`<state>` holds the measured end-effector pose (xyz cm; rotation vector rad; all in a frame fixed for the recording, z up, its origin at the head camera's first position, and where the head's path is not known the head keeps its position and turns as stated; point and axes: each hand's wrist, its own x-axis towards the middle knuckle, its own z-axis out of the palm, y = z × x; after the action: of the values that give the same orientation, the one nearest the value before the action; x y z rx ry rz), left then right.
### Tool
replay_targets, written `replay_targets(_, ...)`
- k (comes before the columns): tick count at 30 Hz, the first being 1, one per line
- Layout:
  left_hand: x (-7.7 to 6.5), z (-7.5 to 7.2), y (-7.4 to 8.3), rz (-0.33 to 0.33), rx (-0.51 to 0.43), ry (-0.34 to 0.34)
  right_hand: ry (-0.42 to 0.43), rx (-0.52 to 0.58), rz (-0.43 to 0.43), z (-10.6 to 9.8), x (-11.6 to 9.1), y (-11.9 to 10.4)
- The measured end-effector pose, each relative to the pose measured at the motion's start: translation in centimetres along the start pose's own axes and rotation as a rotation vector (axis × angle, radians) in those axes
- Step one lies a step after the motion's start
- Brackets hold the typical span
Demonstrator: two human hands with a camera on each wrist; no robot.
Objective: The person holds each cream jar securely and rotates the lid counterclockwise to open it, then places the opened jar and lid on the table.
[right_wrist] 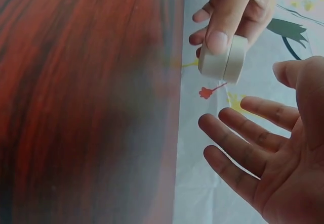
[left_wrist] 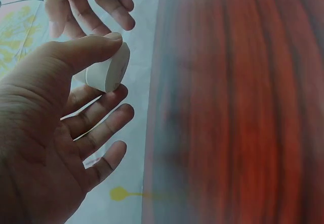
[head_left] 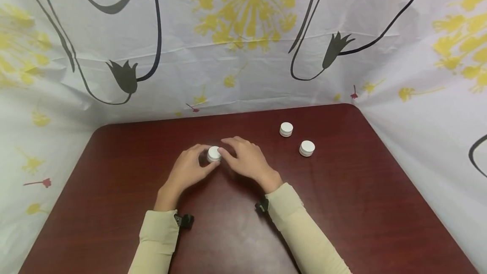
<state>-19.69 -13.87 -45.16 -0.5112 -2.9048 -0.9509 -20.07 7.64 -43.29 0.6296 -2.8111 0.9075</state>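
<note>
A small white lidded jar (head_left: 214, 154) is pinched between the thumb and index finger of my left hand (head_left: 189, 167), above the dark red table. In the left wrist view the jar (left_wrist: 107, 71) is tilted, its thumb side toward the wrist and the other fingers spread below. My right hand (head_left: 245, 158) hovers just to the right of the jar, fingers extended and apart. The right wrist view shows a gap between the right hand (right_wrist: 273, 148) and the jar (right_wrist: 223, 59), whose lid seam shows.
Two more white jars stand at the table's back right, one (head_left: 286, 129) farther back and one (head_left: 306, 148) nearer. Patterned white cloth (head_left: 243, 75) hangs behind and beside the table (head_left: 228, 231).
</note>
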Motion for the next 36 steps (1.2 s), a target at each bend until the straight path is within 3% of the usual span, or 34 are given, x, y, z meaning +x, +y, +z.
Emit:
replay_targets(11, 1.2, 0.0, 1.6, 0.033, 0.027, 0.007, 0.011, -0.051, 0.014, -0.5, -0.1, -0.1)
replay_targets(24, 1.2, -0.2, 2.9, 0.081, 0.073, 0.011, 0.066, -0.071, 0.044, -0.7, -0.1, 0.4)
replay_targets(36, 1.0, -0.1, 2.7, 0.094, 0.022, 0.021, 0.032, -0.019, 0.084, -0.9, 0.1, 0.5)
